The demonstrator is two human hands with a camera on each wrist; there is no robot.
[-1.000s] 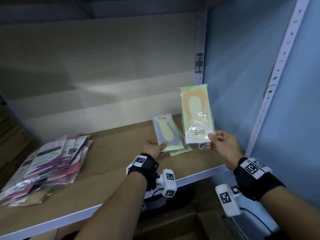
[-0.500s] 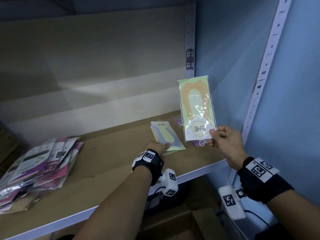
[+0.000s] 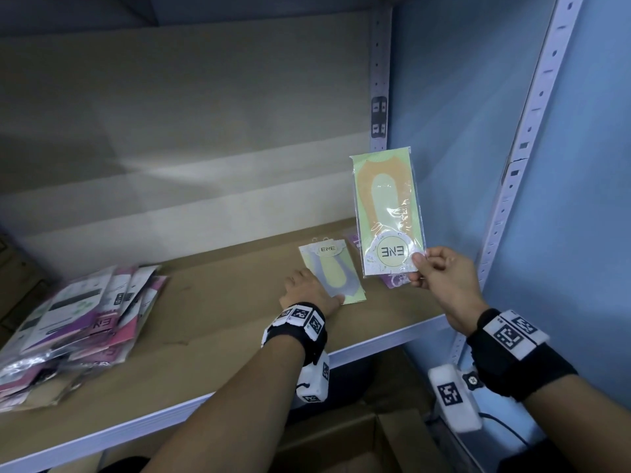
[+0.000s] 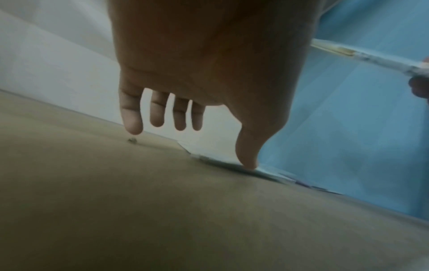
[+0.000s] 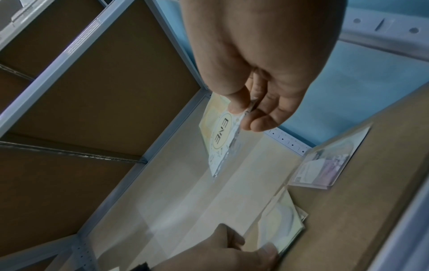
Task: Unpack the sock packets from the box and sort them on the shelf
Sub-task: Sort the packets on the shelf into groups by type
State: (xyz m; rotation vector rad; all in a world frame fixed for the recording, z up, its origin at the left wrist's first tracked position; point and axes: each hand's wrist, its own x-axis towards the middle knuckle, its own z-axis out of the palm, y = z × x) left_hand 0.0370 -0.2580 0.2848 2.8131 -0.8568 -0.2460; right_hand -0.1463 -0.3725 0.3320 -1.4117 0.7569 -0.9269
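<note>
1. My right hand [image 3: 440, 278] pinches the orange sock packet [image 3: 387, 213] upright above the shelf [image 3: 218, 302].
2. My left hand [image 3: 309, 291], fingers straight, presses the grey-yellow packet [image 3: 333, 274] flat.
3. A purple packet [image 3: 392, 281] behind is mostly hidden.

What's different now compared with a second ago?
The left hand slid the grey-and-yellow packet left, uncovering a purple packet beside it. The right hand still pinches the orange packet upright above the shelf; the pink pile stayed put.
</note>
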